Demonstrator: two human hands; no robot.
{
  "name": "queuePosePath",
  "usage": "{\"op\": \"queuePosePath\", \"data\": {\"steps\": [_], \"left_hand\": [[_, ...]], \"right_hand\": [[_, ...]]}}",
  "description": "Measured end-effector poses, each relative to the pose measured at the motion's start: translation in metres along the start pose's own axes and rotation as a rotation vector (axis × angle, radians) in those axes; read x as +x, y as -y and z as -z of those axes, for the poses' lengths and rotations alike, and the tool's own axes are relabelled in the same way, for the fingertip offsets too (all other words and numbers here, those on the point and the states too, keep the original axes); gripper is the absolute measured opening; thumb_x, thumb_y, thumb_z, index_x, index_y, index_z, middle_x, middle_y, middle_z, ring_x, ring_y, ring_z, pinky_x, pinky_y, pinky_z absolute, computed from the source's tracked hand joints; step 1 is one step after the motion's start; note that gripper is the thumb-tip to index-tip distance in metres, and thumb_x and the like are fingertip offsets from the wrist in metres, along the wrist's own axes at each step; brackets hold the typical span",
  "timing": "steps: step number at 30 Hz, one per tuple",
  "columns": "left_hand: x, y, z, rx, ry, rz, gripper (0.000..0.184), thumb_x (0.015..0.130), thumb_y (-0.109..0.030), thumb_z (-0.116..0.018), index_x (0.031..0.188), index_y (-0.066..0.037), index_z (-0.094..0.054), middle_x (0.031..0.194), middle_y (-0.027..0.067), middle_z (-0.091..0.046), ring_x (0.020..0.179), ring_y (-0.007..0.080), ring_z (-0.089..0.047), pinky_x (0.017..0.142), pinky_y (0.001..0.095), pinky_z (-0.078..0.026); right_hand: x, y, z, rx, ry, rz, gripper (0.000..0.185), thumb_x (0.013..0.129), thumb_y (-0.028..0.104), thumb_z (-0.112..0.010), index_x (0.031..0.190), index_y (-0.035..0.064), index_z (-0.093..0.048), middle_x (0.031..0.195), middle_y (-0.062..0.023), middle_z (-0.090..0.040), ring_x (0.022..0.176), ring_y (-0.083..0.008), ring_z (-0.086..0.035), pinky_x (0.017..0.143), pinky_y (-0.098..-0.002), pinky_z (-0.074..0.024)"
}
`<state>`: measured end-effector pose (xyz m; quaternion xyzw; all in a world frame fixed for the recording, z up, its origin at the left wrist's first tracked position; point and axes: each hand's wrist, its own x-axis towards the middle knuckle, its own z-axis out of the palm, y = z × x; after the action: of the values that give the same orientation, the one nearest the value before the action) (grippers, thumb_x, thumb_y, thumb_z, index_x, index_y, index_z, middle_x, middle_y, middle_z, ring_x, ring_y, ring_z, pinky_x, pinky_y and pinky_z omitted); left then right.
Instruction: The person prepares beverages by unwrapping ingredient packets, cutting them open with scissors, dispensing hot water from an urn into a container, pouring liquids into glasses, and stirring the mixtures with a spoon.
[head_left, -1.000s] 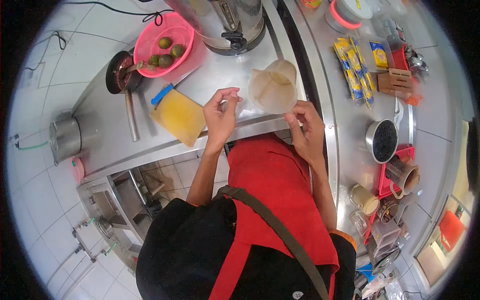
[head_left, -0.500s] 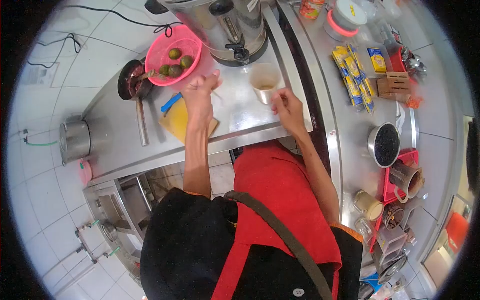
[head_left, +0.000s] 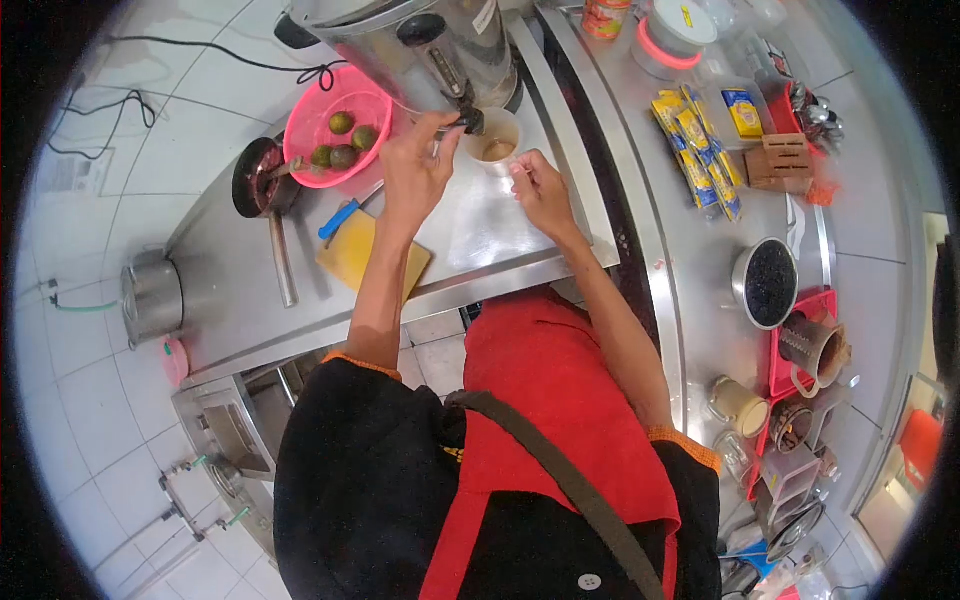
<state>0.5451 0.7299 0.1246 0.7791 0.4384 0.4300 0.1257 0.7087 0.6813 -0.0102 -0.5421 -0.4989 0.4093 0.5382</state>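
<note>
The cup (head_left: 507, 126) stands upright just below the tap (head_left: 472, 122) of the large metal urn (head_left: 395, 70), its mouth facing up with something brownish inside. Whether its base rests on the surface (head_left: 490, 225) cannot be told.

The right hand (head_left: 543, 197) is clamped on the near right side of the cup, fingers curled in, the forearm slanting up and inward from the sleeve. The left hand (head_left: 418, 170) is raised at the tap, index finger and thumb reaching to its black part; whether they pinch it or only touch it is unclear. The two hands are apart, with the cup and tap between them.

The urn blocks the space beyond the cup. The left forearm crosses above the yellow cutting board (head_left: 350, 250) and hides part of it. A knife with a blue handle (head_left: 339, 218) lies at the board's far edge. Left of the urn, a pink basket (head_left: 300, 135) holds green fruits (head_left: 343, 157), and next to it a dark pan (head_left: 256, 200) has its handle pointing toward the person.

To the right, past a dark gap, sit yellow packets (head_left: 695, 150), a wooden block (head_left: 778, 165) and a metal bowl (head_left: 741, 285) with black contents.
</note>
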Motion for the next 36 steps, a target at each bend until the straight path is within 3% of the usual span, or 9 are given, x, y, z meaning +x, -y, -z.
{"op": "queuePosePath", "data": {"steps": [13,16,18,22,31,36], "left_hand": [[-0.030,0.010,-0.009,0.037,-0.019,-0.051,0.015,0.080,-0.002,-0.071,0.095,-0.003,-0.068,0.074,0.0147,-0.065,0.057,0.0282,-0.062,0.051,0.0334,-0.046],[-0.046,0.021,-0.016,0.074,0.123,-0.031,0.011,0.080,-0.001,-0.071,0.090,-0.002,-0.066,0.074,0.0149,-0.065,0.060,0.0289,-0.065,0.051,0.0345,-0.047],[-0.043,0.022,-0.023,0.045,-0.051,-0.133,0.011,0.078,-0.002,-0.074,0.087,-0.003,-0.068,0.060,0.0112,-0.055,0.048,0.0189,-0.050,0.048,0.0304,-0.040],[-0.044,0.015,-0.019,0.074,-0.005,-0.109,0.010,0.079,0.002,-0.071,0.087,0.000,-0.064,0.072,0.0156,-0.064,0.056,0.0281,-0.063,0.049,0.0344,-0.045],[-0.049,0.014,-0.024,0.068,-0.054,-0.062,0.012,0.078,0.005,-0.070,0.088,0.001,-0.065,0.077,0.0137,-0.068,0.055,0.0217,-0.064,0.049,0.0299,-0.047],[-0.053,0.017,-0.028,0.069,-0.087,-0.038,0.012,0.078,0.004,-0.069,0.089,0.001,-0.066,0.078,0.0128,-0.069,0.044,0.0165,-0.052,0.043,0.0286,-0.041]], "right_hand": [[0.007,0.002,-0.003,-0.001,0.001,0.001,0.018,0.095,0.020,-0.057,0.091,0.0023,-0.056,0.072,-0.0083,-0.060,0.062,-0.0155,-0.058,0.060,-0.0315,-0.0480],[0.007,-0.003,-0.004,-0.013,-0.010,0.039,0.018,0.095,0.020,-0.057,0.092,0.0024,-0.056,0.072,-0.0078,-0.059,0.060,-0.0150,-0.056,0.059,-0.0317,-0.0472],[0.010,-0.004,-0.005,-0.006,-0.023,0.048,0.019,0.095,0.021,-0.057,0.092,0.0024,-0.056,0.072,-0.0076,-0.058,0.060,-0.0147,-0.055,0.059,-0.0314,-0.0466],[0.005,0.004,-0.004,0.000,-0.011,-0.010,0.019,0.095,0.022,-0.057,0.092,0.0024,-0.056,0.072,-0.0075,-0.058,0.060,-0.0145,-0.054,0.058,-0.0305,-0.0458],[0.004,0.006,-0.004,-0.040,-0.031,0.025,0.021,0.096,0.023,-0.057,0.096,0.0015,-0.057,0.078,-0.0094,-0.060,0.062,-0.0167,-0.057,0.060,-0.0314,-0.0487],[0.003,0.003,-0.006,-0.070,-0.046,0.057,0.023,0.096,0.023,-0.057,0.097,0.0007,-0.058,0.083,-0.0114,-0.062,0.064,-0.0190,-0.059,0.060,-0.0320,-0.0491]]}}
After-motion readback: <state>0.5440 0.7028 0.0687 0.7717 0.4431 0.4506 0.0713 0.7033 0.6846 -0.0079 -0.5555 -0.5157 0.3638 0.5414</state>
